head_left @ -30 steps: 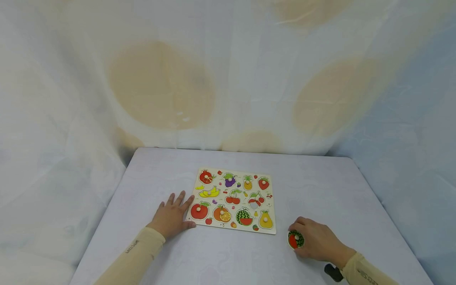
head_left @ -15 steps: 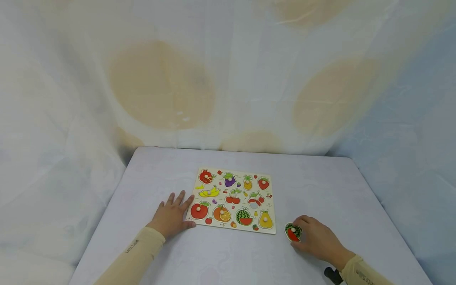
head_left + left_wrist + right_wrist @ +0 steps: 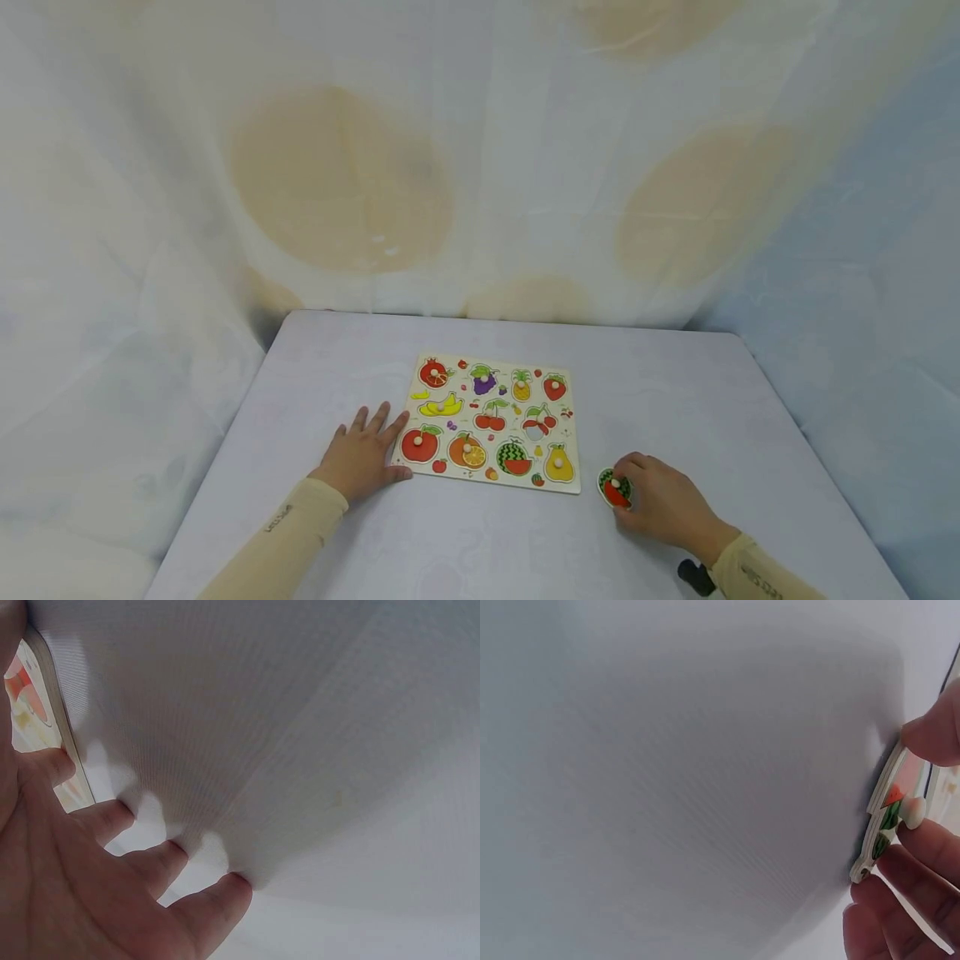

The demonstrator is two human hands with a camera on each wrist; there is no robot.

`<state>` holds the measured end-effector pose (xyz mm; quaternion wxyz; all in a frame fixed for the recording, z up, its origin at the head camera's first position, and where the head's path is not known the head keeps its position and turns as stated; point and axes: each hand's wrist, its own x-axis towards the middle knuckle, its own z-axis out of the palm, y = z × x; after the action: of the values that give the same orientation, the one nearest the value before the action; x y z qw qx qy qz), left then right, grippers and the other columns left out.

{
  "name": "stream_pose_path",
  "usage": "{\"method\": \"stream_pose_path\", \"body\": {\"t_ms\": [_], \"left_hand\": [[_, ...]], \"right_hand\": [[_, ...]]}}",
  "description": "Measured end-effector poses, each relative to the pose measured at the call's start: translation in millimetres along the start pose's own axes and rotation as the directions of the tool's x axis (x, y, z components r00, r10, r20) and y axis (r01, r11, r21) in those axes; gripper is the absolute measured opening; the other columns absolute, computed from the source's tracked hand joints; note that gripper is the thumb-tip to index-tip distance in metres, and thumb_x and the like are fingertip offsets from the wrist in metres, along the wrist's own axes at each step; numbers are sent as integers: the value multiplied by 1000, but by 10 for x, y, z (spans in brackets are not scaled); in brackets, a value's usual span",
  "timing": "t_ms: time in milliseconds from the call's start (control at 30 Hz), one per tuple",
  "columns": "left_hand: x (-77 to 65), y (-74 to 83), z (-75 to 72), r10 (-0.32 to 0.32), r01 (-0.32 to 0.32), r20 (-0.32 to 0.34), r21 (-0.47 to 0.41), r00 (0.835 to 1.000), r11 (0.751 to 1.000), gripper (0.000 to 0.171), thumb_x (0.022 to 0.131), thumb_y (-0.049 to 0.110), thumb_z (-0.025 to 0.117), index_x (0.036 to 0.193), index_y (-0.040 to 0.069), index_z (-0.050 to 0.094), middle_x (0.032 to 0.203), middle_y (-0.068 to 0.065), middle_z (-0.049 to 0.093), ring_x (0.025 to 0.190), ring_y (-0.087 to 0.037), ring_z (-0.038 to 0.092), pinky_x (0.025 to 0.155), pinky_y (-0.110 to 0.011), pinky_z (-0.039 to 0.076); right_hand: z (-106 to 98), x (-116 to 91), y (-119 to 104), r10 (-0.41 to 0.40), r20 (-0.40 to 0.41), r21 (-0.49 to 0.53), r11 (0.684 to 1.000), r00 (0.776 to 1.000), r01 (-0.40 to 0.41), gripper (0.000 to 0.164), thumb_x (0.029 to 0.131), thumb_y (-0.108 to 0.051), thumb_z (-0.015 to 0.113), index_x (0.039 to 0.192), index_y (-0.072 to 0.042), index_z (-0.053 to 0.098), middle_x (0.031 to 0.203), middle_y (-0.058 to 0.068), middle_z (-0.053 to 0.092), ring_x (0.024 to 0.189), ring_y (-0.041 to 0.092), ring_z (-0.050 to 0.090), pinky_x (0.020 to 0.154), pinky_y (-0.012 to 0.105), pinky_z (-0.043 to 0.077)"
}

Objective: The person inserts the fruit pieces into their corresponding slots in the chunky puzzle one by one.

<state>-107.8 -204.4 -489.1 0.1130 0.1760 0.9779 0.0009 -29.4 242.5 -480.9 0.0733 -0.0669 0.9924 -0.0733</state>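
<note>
A wooden fruit puzzle board (image 3: pixel 465 475) with several knobbed fruit pieces lies flat on the table. My left hand (image 3: pixel 360 462) rests at its left edge, fingers spread; in the left wrist view the index fingertip (image 3: pixel 56 765) touches the board's side. To the right of the board, my right hand (image 3: pixel 663 500) holds a watermelon puzzle piece (image 3: pixel 617 490) with a small pale knob. In the right wrist view the thumb (image 3: pixel 934 735) is at one end of the piece and the fingers (image 3: pixel 889 907) at the other. Whether the piece touches the table cannot be told.
A white cloth covers the table (image 3: pixel 480 550). Behind it hangs a pale curtain (image 3: pixel 517 167) with tan circles, and more curtain stands along both sides. A dark object (image 3: pixel 696 577) sits at my right wrist.
My right hand has shifted slightly left and away from me. The watermelon piece has turned in the fingers, its red slice now toward the bottom. The left hand and board stay put.
</note>
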Motion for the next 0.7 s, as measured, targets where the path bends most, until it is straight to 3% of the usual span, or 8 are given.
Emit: {"method": "stream_pose_path", "body": {"t_ms": [233, 433, 700], "left_hand": [[5, -13, 11, 6, -6, -13, 5, 1000, 1000, 94, 81, 63, 72, 157, 22, 35, 160, -17, 30, 141, -51, 27, 103, -70, 33], [3, -33, 7, 4, -4, -14, 12, 1000, 1000, 94, 81, 63, 72, 157, 22, 35, 159, -17, 30, 141, -51, 28, 103, -69, 34], [1, -9, -4, 12, -12, -17, -14, 1000, 1000, 94, 81, 62, 72, 157, 22, 35, 159, -16, 30, 141, -50, 28, 103, -70, 33]], "right_hand": [[-201, 142, -31, -47, -27, 42, 998, 999, 48, 42, 65, -32, 91, 99, -18, 70, 108, -1, 65, 94, 17, 63, 85, 40, 57], [-335, 403, -272, -149, -28, 93, 984, 988, 151, 41, 67, -31, 91, 101, -21, 70, 114, -5, 64, 101, 15, 62, 89, 38, 55], [-233, 699, -720, -375, -21, 87, 923, 927, 375, 36, 74, -38, 85, 104, -23, 71, 117, -6, 64, 105, 13, 60, 91, 35, 54]]}}
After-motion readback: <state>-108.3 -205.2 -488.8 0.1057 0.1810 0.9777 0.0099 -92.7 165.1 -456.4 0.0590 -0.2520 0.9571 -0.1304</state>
